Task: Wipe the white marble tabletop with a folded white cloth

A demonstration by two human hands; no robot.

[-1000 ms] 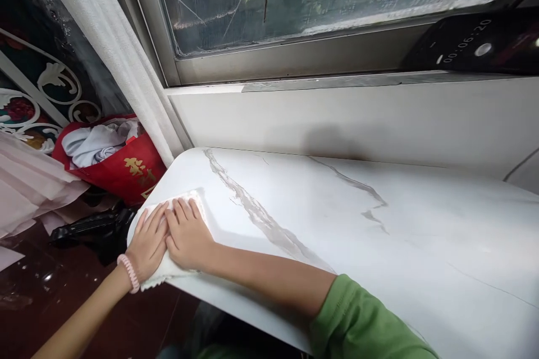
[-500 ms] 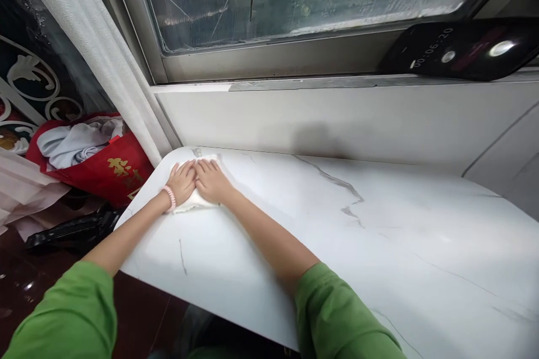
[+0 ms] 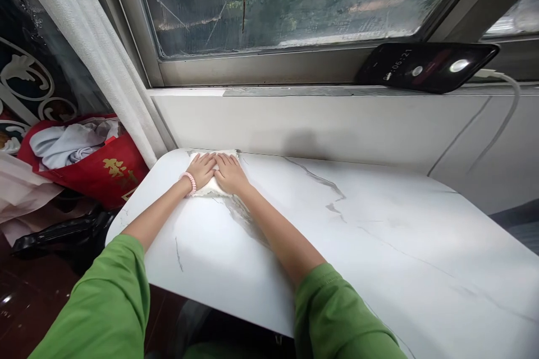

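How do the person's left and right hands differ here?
The left hand has a pink coiled band at its wrist; the right hand has none. The left hand angles rightward, the right hand leftward. Both lie flat on the white cloth.

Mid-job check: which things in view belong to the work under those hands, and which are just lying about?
In the work:
left hand, flat on the white cloth
right hand, beside it on the cloth
marbled tabletop beneath

Lying about:
red bag with pale fabric
phone by the window
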